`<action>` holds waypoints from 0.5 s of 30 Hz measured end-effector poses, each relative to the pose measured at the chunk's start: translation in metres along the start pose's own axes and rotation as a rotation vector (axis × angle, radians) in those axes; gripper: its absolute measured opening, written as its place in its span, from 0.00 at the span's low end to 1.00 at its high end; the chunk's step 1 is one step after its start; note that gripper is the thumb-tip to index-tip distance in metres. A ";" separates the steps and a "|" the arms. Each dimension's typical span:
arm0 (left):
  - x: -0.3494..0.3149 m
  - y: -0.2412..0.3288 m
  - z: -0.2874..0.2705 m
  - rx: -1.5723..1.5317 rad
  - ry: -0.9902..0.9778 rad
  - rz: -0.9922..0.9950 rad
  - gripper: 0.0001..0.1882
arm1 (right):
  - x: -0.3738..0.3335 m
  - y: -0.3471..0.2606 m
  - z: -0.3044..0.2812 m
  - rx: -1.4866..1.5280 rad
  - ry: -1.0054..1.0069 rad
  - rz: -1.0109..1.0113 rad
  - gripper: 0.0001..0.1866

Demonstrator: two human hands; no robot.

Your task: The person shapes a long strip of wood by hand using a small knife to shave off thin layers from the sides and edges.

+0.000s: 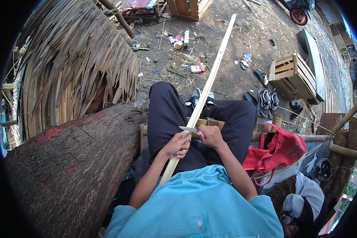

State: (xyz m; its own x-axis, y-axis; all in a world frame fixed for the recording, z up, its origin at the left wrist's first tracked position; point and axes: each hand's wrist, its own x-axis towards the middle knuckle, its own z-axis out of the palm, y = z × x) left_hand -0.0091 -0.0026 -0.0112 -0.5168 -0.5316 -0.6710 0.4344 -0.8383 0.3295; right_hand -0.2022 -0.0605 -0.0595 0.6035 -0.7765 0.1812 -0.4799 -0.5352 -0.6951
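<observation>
A long pale strip of bamboo or wood (210, 82) runs from my lap out between my knees, its far end over the dirt ground. My left hand (177, 145) is closed around the strip near my body. In my right hand (210, 136) is a knife, its handle mostly hidden by the fingers. The knife's blade (189, 129) lies across the strip just beyond my left hand, pointing left. Whether the edge bites into the strip, I cannot tell.
A thick dark log (67, 158) lies at my left, with a dry thatch panel (79, 59) behind it. To the right are a red tote bag (279, 150), a wooden crate (293, 75) and several shoes (265, 101). Litter (197, 68) dots the ground ahead.
</observation>
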 end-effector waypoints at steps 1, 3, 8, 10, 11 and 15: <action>-0.001 0.000 -0.001 0.004 -0.001 -0.002 0.11 | 0.002 0.001 0.003 -0.025 -0.052 -0.027 0.15; -0.001 0.001 -0.003 0.011 -0.029 -0.018 0.11 | 0.003 0.004 0.005 -0.052 -0.113 -0.068 0.16; -0.004 0.002 -0.007 0.013 -0.071 -0.014 0.11 | 0.003 0.006 0.011 0.015 -0.105 -0.096 0.18; -0.004 0.002 -0.008 0.016 -0.072 -0.020 0.11 | 0.001 0.004 0.011 0.023 -0.105 -0.095 0.18; -0.003 0.001 -0.007 0.034 -0.070 -0.018 0.11 | 0.001 0.002 0.010 -0.022 -0.111 -0.080 0.18; -0.002 0.002 -0.006 0.127 -0.022 0.002 0.12 | 0.003 0.002 0.008 -0.166 -0.137 -0.059 0.18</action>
State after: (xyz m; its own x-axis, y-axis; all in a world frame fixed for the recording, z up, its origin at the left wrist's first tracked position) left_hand -0.0032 -0.0027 -0.0133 -0.5328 -0.5350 -0.6557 0.3392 -0.8449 0.4137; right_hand -0.1963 -0.0613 -0.0660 0.7090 -0.6959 0.1142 -0.5328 -0.6347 -0.5597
